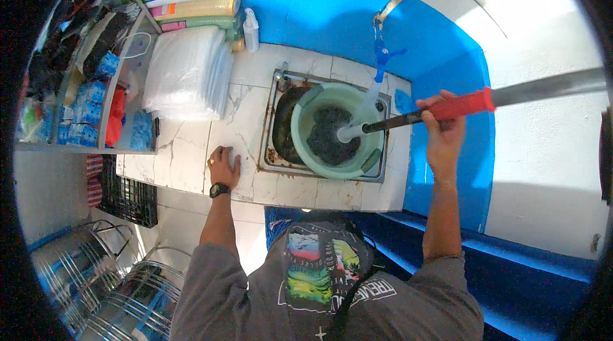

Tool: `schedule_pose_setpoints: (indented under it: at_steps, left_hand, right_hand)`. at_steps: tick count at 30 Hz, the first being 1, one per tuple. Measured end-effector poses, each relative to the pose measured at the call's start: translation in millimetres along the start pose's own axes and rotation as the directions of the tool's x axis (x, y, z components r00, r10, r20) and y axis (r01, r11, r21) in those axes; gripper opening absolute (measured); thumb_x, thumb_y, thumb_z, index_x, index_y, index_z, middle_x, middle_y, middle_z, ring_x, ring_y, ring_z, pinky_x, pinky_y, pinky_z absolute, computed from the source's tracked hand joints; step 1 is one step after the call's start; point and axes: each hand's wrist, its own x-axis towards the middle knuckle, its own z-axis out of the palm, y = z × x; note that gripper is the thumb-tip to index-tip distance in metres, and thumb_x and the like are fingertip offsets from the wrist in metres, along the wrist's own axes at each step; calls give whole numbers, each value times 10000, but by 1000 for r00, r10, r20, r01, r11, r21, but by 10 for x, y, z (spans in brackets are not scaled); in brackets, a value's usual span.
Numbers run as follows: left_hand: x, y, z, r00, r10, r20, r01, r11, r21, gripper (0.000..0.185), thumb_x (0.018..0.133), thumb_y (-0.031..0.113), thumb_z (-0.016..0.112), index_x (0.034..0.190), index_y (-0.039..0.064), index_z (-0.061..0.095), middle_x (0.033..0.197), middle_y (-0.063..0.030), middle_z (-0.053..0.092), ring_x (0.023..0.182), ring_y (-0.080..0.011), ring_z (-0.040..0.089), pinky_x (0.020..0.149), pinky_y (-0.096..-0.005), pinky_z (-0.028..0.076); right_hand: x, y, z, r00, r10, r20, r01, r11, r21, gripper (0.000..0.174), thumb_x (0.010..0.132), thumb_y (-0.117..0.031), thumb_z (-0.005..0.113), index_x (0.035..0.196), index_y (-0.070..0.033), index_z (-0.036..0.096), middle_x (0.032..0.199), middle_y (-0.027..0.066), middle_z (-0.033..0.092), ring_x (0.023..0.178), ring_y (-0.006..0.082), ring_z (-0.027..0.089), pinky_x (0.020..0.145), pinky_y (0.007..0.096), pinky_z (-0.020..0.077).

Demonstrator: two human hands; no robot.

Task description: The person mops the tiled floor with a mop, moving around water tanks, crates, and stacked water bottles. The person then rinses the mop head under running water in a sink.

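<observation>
My right hand (444,113) grips the red sleeve (464,104) of a long pole, which tilts down to the left. Its black lower shaft (392,122) ends in a whitish piece (352,132) inside a pale green plastic tub (299,125). Dark, cloudy water (330,144) is in the tub; whatever lies under it is hard to make out. From the blue tap (381,56) a stream of water runs into the tub. The tub sits over a stained metal sink (266,159). My left hand (223,167) rests on the tiled counter (244,144), holding nothing.
Folded clear plastic sheeting (184,73) and rolls of material (196,9) lie on the counter's left, near a white bottle (251,29). Shelves (103,116) with packed goods stand further left. Below are a black crate (129,197) and metal-framed chairs (129,302).
</observation>
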Motion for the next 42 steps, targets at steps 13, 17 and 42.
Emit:
schedule_pose_setpoints:
  at_steps: [13,17,42]
  left_hand:
    - [-16,-9,1,997,56,-55,-58,998,-22,429,953,330,672,1315,110,605,1321,-158,564,1296,-352,499,1099,-531,365]
    - [-23,-19,2,997,52,-52,-52,999,7,432,954,333,672,1314,105,601,1333,-155,555,1304,-347,494,1098,-538,358]
    - [-17,-29,8,997,62,-47,-63,998,-20,446,950,341,667,1332,124,591,1357,-150,542,1295,-347,501,1112,-543,342]
  right_hand:
    - [27,28,24,1000,-16,0,16,1000,-24,563,909,25,752,1399,-7,475,1189,161,696,1095,265,697,980,424,570]
    - [150,-255,-360,987,-99,-126,91,994,-68,524,905,17,765,1365,15,512,1162,160,711,1034,279,724,950,417,587]
    - [8,14,128,980,134,145,-118,987,-109,425,939,22,715,1317,-27,528,1141,109,715,1107,210,668,978,349,535]
